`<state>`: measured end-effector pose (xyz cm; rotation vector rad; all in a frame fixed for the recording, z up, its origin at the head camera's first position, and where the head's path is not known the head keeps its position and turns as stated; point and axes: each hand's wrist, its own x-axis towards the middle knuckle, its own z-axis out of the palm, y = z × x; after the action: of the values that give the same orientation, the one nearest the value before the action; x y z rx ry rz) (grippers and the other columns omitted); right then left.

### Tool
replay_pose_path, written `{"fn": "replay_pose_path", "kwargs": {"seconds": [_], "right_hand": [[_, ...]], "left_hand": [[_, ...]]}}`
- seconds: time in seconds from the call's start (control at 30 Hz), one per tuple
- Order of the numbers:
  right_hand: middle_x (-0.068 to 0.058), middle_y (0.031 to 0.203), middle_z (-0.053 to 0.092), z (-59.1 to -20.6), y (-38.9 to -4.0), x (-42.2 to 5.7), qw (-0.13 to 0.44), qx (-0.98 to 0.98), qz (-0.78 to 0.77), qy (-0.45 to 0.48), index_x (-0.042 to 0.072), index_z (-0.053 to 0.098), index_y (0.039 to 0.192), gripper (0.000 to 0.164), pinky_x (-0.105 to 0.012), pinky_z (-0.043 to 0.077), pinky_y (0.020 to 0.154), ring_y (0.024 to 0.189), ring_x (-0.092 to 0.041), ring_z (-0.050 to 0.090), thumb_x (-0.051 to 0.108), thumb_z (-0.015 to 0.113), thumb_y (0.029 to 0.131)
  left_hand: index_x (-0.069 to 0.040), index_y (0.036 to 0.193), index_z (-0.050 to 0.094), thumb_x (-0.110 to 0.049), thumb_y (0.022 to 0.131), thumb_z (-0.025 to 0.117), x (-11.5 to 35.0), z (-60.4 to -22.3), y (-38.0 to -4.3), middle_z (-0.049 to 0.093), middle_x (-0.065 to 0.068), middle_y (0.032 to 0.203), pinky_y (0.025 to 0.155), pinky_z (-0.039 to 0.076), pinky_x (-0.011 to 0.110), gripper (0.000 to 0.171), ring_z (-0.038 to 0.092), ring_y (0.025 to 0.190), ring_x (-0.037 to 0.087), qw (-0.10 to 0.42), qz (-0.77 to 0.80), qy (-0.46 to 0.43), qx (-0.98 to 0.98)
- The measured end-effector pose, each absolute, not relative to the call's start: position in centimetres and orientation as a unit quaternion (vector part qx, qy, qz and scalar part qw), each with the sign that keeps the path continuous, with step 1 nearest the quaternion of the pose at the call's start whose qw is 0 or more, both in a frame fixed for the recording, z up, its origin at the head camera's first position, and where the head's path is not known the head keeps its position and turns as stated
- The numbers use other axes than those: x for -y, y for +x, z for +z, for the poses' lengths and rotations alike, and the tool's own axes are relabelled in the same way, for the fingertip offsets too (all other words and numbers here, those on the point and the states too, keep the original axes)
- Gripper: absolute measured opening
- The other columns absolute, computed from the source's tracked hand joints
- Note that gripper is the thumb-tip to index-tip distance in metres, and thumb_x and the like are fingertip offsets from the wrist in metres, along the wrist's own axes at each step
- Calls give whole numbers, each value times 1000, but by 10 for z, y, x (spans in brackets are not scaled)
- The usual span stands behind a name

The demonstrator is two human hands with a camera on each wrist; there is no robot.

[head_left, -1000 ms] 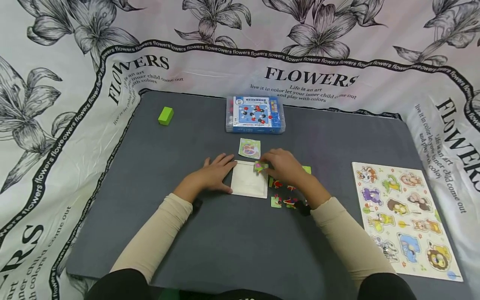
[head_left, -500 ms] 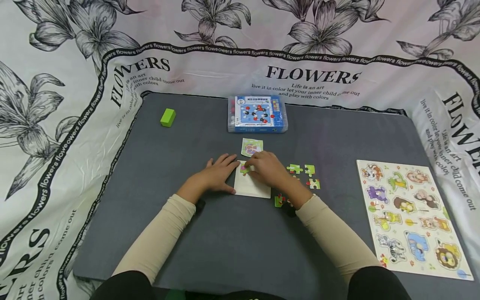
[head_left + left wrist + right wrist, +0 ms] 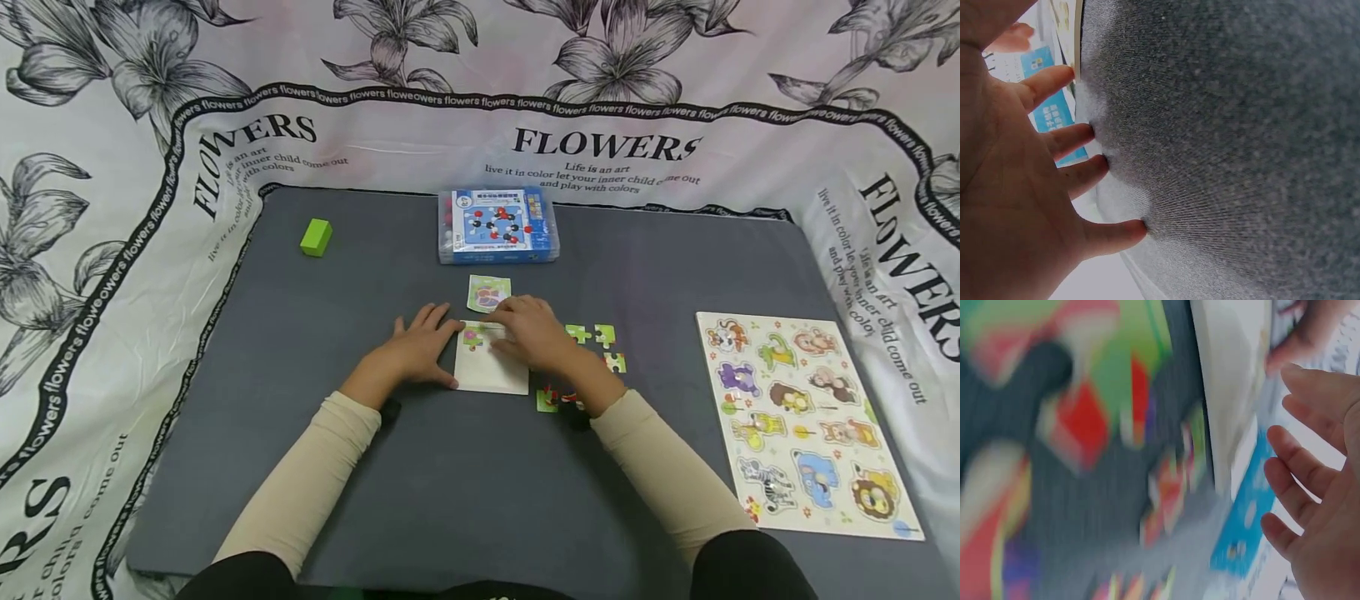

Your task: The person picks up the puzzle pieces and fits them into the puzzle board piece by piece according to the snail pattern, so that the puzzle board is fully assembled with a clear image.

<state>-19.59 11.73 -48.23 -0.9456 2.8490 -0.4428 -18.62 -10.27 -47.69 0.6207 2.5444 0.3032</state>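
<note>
A pale square puzzle board (image 3: pixel 480 373) lies on the dark table, a green-and-pink puzzle piece (image 3: pixel 472 335) in its far left corner. My left hand (image 3: pixel 408 350) spreads its fingers beside the board's left edge; in the left wrist view the fingertips rest on the grey cloth and one finger (image 3: pixel 1050 84) touches the board's edge. My right hand (image 3: pixel 531 337) is over the board's right part. Its fingers (image 3: pixel 1300 456) look loosely bent in the right wrist view, with nothing visible between them. Loose puzzle pieces (image 3: pixel 615 362) lie right of the board, some hidden by the right arm.
Beyond the board lies a small picture card (image 3: pixel 489 292), and behind it a blue-labelled plastic box (image 3: pixel 498 227). A green block (image 3: pixel 316 237) stands at the far left. An animal puzzle board (image 3: pixel 810 425) lies at the right.
The right hand brought the green-and-pink piece leftward into the board's far left corner, let it go, and drew slightly back to the right. The left hand has stayed at the board's left edge.
</note>
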Motion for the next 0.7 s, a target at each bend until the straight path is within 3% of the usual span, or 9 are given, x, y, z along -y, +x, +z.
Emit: {"fn": "replay_pose_path", "kwargs": {"seconds": [0.37, 0.7], "right_hand": [[-9, 114, 59, -469, -196, -202, 72, -954, -140, -257, 13, 64, 111, 33, -57, 29, 93, 110, -31, 48, 21, 68, 80], [-6, 103, 63, -478, -190, -220, 62, -954, -128, -263, 12, 68, 102, 24, -50, 39, 85, 96, -27, 55, 17, 69, 78]], "left_hand": [[-22, 139, 31, -49, 65, 76, 105, -472, -187, 7, 13, 151, 97, 12, 69, 91, 2, 137, 34, 253, 108, 228, -934], [-23, 140, 29, -51, 65, 75, 103, -476, -187, 6, 11, 151, 97, 12, 69, 92, 1, 138, 33, 252, 109, 230, -934]]}}
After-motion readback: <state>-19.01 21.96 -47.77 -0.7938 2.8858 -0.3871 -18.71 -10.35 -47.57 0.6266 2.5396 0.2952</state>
